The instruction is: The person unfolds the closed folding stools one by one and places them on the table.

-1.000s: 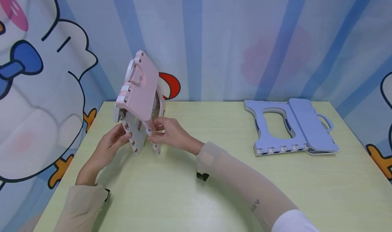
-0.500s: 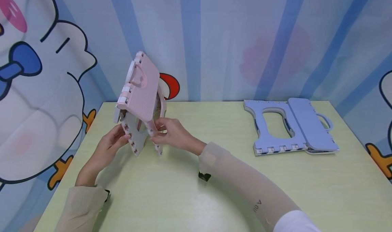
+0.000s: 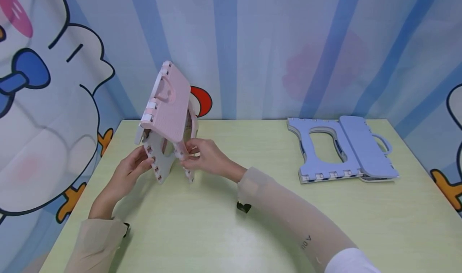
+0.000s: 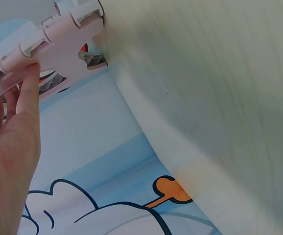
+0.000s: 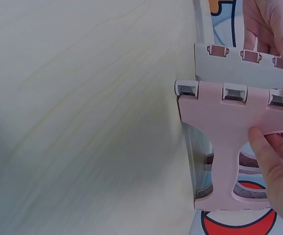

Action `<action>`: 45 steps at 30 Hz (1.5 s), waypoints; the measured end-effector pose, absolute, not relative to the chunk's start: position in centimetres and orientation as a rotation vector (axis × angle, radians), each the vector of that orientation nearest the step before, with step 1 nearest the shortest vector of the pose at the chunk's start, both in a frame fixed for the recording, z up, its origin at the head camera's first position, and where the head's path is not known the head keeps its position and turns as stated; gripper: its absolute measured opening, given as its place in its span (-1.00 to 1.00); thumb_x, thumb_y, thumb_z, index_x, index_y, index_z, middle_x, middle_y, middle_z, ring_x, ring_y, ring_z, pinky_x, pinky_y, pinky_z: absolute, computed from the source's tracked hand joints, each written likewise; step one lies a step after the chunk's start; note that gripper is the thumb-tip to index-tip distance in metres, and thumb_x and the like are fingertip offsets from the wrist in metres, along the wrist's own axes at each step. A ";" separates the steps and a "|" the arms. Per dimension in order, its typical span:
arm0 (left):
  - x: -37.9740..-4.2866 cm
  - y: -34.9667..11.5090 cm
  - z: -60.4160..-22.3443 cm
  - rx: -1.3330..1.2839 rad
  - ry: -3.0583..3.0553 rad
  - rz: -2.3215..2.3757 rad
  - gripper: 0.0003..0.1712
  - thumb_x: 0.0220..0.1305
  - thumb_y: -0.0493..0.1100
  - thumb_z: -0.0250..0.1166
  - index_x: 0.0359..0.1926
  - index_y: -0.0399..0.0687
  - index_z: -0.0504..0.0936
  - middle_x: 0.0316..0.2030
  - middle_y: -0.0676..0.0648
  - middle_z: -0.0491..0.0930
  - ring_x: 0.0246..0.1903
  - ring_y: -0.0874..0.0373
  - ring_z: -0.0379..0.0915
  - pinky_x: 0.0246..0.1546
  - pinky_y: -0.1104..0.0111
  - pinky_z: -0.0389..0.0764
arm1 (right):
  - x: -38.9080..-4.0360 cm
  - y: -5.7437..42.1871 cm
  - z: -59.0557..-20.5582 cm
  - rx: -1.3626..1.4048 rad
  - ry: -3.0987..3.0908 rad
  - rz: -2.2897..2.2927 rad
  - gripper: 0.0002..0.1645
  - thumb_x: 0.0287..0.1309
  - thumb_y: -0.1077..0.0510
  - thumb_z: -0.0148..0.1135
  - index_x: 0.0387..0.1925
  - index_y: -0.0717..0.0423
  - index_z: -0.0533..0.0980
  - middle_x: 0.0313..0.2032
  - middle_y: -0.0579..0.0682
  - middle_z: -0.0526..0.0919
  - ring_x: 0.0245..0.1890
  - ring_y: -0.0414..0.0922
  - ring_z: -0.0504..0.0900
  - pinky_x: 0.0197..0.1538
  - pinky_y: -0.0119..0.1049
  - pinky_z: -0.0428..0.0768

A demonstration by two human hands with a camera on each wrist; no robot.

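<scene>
A pink and white folding stool stands partly unfolded on the left of the table, its pink top halves peaked like a roof. My left hand pinches the near hinged edge of the left leg panel between thumb and fingers; in the left wrist view, fingers reach along that panel. On the other side, my right hand holds the right leg panel. The right wrist view shows its thumb at the hinged edge and its fingers at the cutout of the pink leg panel. The two leg panels stand apart.
A blue folding stool, folded flat with its handle to the right, lies on the right of the pale green table. Behind the table hangs a blue striped cloth with cartoon figures.
My right hand has shifted slightly right with the right leg panel, widening the gap between the legs a little. The stool's top has moved slightly right. The left hand stays in place.
</scene>
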State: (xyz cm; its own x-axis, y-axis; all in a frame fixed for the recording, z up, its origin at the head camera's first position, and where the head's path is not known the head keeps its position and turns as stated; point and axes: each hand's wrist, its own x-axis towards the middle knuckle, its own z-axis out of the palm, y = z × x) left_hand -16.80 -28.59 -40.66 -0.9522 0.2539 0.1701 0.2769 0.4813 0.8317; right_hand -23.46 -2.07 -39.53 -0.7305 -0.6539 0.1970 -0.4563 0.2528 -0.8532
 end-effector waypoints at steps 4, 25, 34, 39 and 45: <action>-16.8 -28.6 -40.6 -0.486 -2.680 -1.517 -0.39 0.58 -0.13 0.01 0.53 -0.18 0.12 0.34 -0.28 0.34 0.23 0.07 0.38 0.04 0.62 0.45 | -23.5 -1.9 -39.5 -1.047 2.318 -1.479 -0.61 0.13 0.23 0.46 -0.03 0.24 0.55 -0.08 0.05 0.67 -0.08 -0.13 0.66 -0.08 -0.47 0.63; -16.8 -28.6 -40.6 -0.504 -2.654 -1.554 -0.40 0.57 -0.18 0.02 0.53 -0.14 0.13 0.30 -0.28 0.38 0.20 -0.03 0.38 0.03 0.62 0.46 | -23.7 -0.8 -39.7 -1.043 2.304 -1.488 -0.61 0.13 0.25 0.44 -0.02 0.25 0.55 -0.06 0.06 0.66 -0.07 -0.10 0.65 -0.07 -0.40 0.66; -16.8 -28.8 -40.7 -0.502 -2.667 -1.533 -0.39 0.58 -0.15 0.01 0.53 -0.15 0.12 0.29 -0.26 0.38 0.18 0.22 0.39 0.03 0.60 0.47 | -23.7 -0.4 -39.6 -1.065 2.307 -1.477 -0.62 0.13 0.27 0.44 -0.03 0.27 0.54 -0.06 0.08 0.66 -0.06 -0.05 0.66 -0.09 -0.44 0.65; -16.8 -28.8 -40.7 -0.509 -2.663 -1.537 -0.39 0.58 -0.15 0.01 0.53 -0.16 0.12 0.30 -0.26 0.38 0.18 0.25 0.38 0.04 0.60 0.46 | -23.7 -0.1 -39.5 -1.057 2.302 -1.483 -0.63 0.13 0.27 0.43 -0.03 0.27 0.55 -0.05 0.08 0.66 -0.06 -0.06 0.66 -0.09 -0.44 0.65; -16.7 -28.8 -40.7 -0.505 -2.672 -1.525 -0.39 0.58 -0.15 0.01 0.54 -0.14 0.11 0.32 -0.26 0.36 0.22 0.10 0.38 0.04 0.60 0.45 | -23.7 0.2 -39.6 -1.060 2.289 -1.496 -0.64 0.14 0.28 0.42 -0.03 0.29 0.55 -0.05 0.08 0.66 -0.06 -0.05 0.66 -0.07 -0.38 0.66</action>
State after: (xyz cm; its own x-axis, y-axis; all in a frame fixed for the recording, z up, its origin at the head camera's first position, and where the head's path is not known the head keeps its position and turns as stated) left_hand -16.73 -28.82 -40.74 -0.9473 0.2658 0.1788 0.2890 0.4689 0.8346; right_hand -23.70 0.16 -39.58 -0.7199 -0.6638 0.2026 -0.4522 0.2271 -0.8625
